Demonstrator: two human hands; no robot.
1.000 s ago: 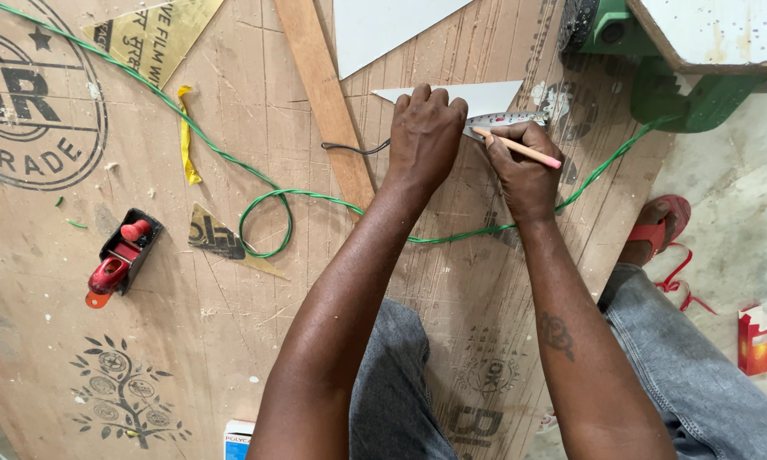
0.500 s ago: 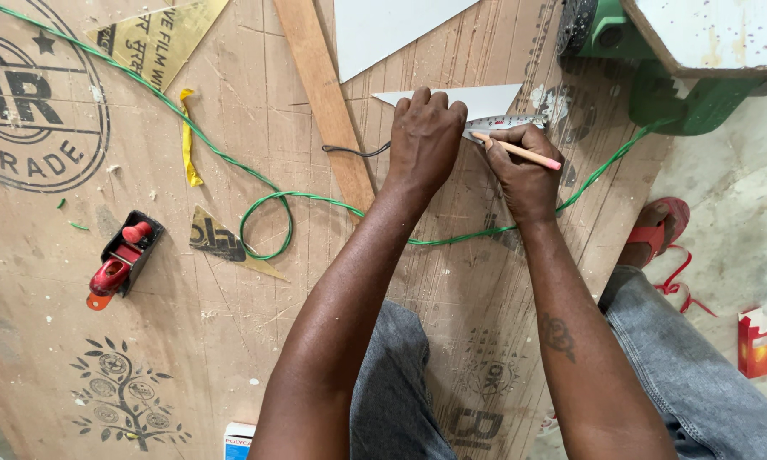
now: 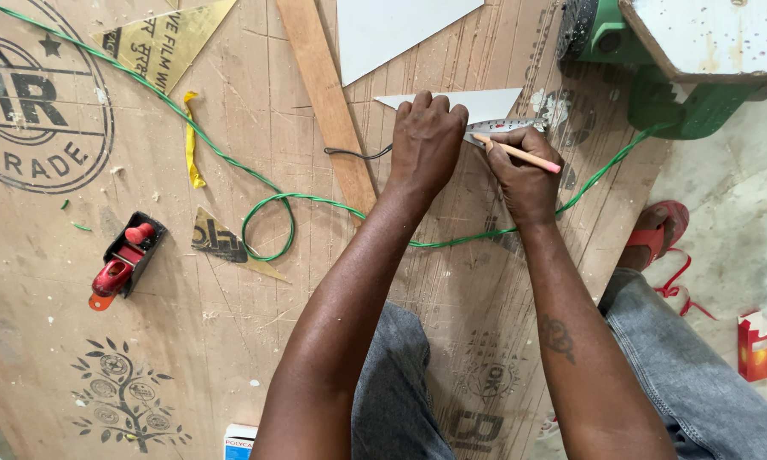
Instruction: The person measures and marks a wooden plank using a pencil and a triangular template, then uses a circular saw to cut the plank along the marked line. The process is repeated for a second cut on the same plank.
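My left hand (image 3: pixel 428 140) presses flat on a white triangular offcut (image 3: pixel 485 103) that lies on a plywood sheet (image 3: pixel 230 341). A metal ruler (image 3: pixel 507 126) runs along the triangle's lower edge, partly under my fingers. My right hand (image 3: pixel 524 175) grips a wooden pencil (image 3: pixel 519 153) with its tip at the ruler's edge. Both hands sit close together, almost touching.
A green cable (image 3: pixel 264 200) loops across the plywood. A wooden strip (image 3: pixel 324 94) lies diagonally left of my hands, a red hand plane (image 3: pixel 123 260) at the left. A green power tool (image 3: pixel 656 60) stands at top right. A larger white sheet (image 3: pixel 392 30) lies above.
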